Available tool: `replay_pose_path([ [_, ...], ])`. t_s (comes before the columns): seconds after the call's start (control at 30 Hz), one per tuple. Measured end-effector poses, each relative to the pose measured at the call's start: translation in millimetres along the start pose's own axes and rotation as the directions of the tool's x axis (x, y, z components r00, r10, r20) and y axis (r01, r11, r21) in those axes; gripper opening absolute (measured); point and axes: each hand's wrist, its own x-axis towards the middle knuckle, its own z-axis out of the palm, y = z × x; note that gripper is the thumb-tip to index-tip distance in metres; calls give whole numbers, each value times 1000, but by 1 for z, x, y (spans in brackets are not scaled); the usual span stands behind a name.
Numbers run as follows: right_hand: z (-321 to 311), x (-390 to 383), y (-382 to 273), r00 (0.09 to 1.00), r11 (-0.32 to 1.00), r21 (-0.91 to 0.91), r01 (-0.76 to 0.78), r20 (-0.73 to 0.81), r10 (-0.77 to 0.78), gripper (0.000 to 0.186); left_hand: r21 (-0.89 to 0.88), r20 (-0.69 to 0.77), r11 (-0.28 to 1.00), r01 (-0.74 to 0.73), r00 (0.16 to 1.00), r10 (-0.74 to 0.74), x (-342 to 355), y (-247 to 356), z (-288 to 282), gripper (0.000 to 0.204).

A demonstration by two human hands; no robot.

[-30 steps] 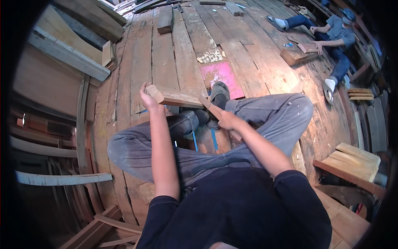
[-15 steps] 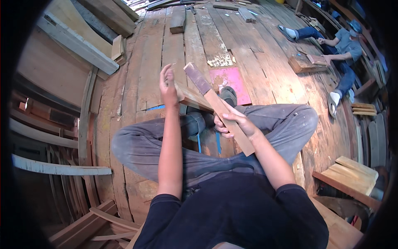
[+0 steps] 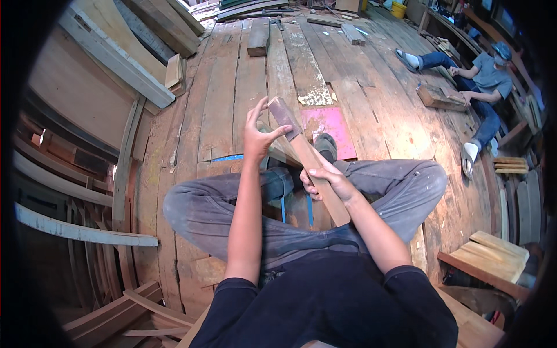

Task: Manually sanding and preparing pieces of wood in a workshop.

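My right hand point(image 3: 339, 183) grips the stick point(image 3: 307, 155); my half-open left hand point(image 3: 257, 138) thumbs its wrap point(image 3: 285, 116). Seemingly I'm adjusting; that needs pinching.

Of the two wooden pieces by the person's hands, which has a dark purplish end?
The strip gripped in the right hand; the other piece, behind it, shows none.

At the frame's centre, the right hand point(image 3: 329, 181) grips a wooden strip point(image 3: 331, 204), the left hand point(image 3: 259, 132) spread beside its dark upper end point(image 3: 283, 115).
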Motion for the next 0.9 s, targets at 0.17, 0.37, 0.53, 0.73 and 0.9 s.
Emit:
replay_pose_path([
  [0.17,-1,2,0,1000,1000,-18,-5,17,5,76,-62,55,998,5,998,-2,2,1,1,82],
  [0.37,-1,-1,3,1000,1000,-2,-9,7,9,77,-72,48,997,16,999,-13,1,0,0,75],
  [0.53,-5,-6,5,1000,999,-38,-24,11,24,80,-91,35,996,-4,999,8,4,-5,-3,58],
  [0.73,-2,-20,2,999,997,-65,-38,12,39,78,-83,19,996,38,999,-36,2,-2,-3,34],
  [0.9,-4,-19,1,998,999,1,-54,-22,54,66,-131,0,991,-6,1000,6,3,-9,-2,21],
])
